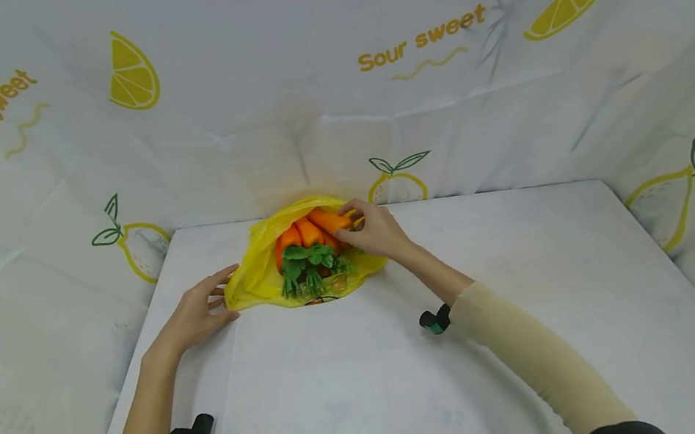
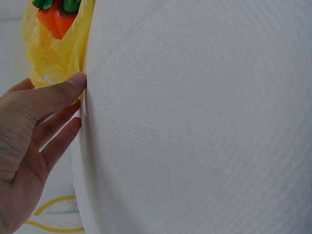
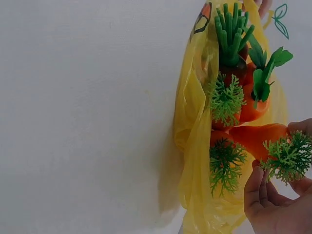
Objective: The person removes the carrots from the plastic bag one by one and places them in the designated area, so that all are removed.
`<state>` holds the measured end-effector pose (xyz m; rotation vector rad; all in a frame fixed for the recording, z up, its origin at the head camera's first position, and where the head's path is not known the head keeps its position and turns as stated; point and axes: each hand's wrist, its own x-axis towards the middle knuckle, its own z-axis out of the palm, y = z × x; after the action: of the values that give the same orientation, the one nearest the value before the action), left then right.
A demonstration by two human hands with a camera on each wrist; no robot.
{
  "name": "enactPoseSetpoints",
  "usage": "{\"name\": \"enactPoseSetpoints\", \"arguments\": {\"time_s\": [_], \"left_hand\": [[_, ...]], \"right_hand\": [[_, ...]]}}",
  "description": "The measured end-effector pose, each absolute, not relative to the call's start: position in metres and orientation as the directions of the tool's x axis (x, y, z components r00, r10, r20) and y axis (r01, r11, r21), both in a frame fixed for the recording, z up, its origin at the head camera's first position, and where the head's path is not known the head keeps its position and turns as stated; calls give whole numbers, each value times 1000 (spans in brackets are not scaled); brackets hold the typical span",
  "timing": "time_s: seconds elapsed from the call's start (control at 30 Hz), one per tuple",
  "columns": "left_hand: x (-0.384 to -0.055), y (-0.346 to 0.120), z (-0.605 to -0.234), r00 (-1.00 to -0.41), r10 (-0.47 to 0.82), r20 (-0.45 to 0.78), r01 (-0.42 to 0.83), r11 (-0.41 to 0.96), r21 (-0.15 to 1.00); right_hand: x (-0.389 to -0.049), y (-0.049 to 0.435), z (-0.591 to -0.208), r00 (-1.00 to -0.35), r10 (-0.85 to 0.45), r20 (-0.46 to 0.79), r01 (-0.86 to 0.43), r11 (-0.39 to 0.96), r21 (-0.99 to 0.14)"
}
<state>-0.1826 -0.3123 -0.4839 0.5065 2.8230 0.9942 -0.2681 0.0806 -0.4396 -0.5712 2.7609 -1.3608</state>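
A yellow plastic bag [image 1: 249, 279] lies at the table's far edge, its mouth toward me. Several orange carrots [image 1: 309, 231] with green leafy tops [image 1: 305, 260] are in it. My right hand [image 1: 378, 231] pinches one carrot [image 1: 329, 219] at the bag's right side; in the right wrist view this carrot [image 3: 261, 139] has a frilly green top [image 3: 290, 155] close by the fingertips. My left hand [image 1: 197, 312] is at the bag's left edge; in the left wrist view, the bag's edge [image 2: 53, 61] lies between thumb and fingers, with the index finger partly hidden behind it.
The white table [image 1: 346, 395] stretches from the bag toward me. A white sheet [image 1: 283, 137] printed with lemons and words hangs right behind and beside it. Black wrist mounts [image 1: 194, 431] sit on both forearms.
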Motion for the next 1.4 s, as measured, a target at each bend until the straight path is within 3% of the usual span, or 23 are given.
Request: {"name": "enactPoseSetpoints", "arguments": {"time_s": [0.6,1.4], "left_hand": [[-180,-314,-485,-941,337,27,276,719,638],[-181,-316,-489,-936,342,84,311,692,651]], "right_hand": [[-250,103,-418,-907,-382,176,-369,524,-768],[-230,157,-392,-879,-355,318,-463,478,-747]]}}
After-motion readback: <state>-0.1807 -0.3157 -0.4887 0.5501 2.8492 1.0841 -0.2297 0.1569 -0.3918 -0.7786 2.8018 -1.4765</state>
